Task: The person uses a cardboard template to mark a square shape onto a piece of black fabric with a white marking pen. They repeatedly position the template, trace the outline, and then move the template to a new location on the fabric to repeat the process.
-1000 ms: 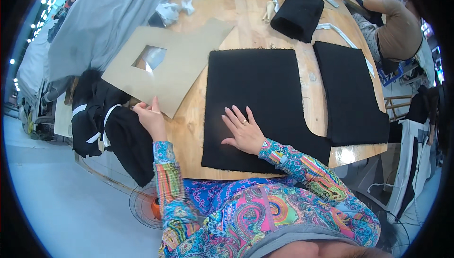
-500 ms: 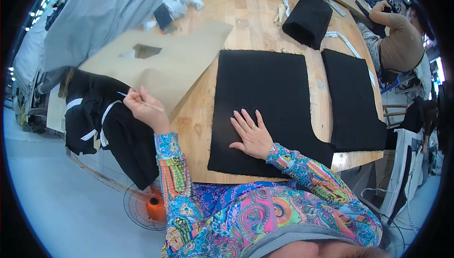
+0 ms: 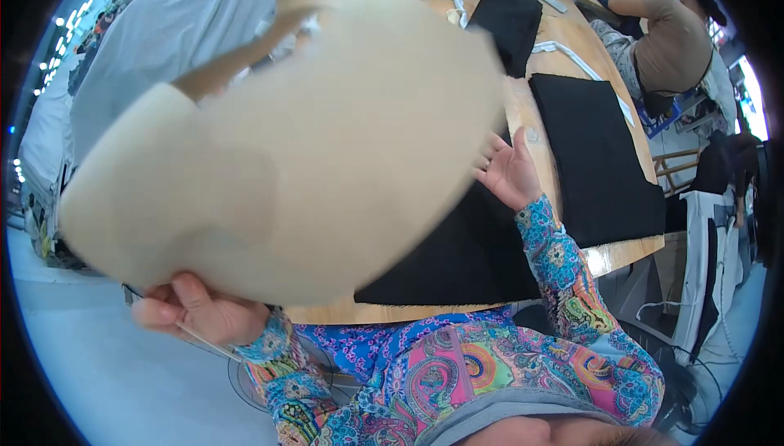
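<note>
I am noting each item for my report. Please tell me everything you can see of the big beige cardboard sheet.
The cardboard sheet is large, flat, pale beige and motion-blurred. It is lifted off the wooden table, tilted toward the camera, hiding much of the black fabric. The left hand pinches its lower edge; the open right hand is at its right edge.

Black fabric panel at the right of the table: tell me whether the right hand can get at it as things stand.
Probably yes. The right hand is open and empty, raised just beside the black fabric panel, with only bare table between them. The cardboard template held by the left hand lies to the other side.
</note>
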`<state>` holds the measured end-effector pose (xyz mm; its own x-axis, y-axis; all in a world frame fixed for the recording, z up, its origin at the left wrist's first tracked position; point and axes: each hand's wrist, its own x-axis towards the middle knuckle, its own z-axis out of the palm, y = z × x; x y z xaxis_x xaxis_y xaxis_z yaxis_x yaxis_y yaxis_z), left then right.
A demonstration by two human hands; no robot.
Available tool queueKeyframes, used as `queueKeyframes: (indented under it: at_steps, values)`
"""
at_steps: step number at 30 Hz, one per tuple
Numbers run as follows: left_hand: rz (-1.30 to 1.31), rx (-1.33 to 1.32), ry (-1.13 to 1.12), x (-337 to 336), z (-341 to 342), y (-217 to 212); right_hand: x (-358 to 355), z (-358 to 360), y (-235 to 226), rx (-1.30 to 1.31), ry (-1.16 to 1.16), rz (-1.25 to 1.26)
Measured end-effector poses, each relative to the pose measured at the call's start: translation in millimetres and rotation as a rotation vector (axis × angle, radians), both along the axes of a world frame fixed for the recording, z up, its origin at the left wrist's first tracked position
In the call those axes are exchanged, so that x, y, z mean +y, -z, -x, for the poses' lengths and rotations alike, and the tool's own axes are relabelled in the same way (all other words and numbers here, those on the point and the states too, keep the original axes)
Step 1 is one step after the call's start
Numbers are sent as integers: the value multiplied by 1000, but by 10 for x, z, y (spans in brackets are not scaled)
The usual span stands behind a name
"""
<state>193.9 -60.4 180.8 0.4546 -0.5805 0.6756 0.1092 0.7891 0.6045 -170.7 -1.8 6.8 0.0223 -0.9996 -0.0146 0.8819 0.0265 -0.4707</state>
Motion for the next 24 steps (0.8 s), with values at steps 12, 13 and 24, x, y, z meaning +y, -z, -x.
queueKeyframes:
  at_steps: [12, 13, 24]
  values:
    - [-872, -347, 701, 248, -3, 2236, 826, 460, -101, 119, 28, -320]
    - [-872, -339, 751, 241, 63, 2257, 828, 477, -96, 217, -1, -351]
    - [-850, -762, 431, 284, 143, 2151, 630, 745, 120, 1112, -220, -526]
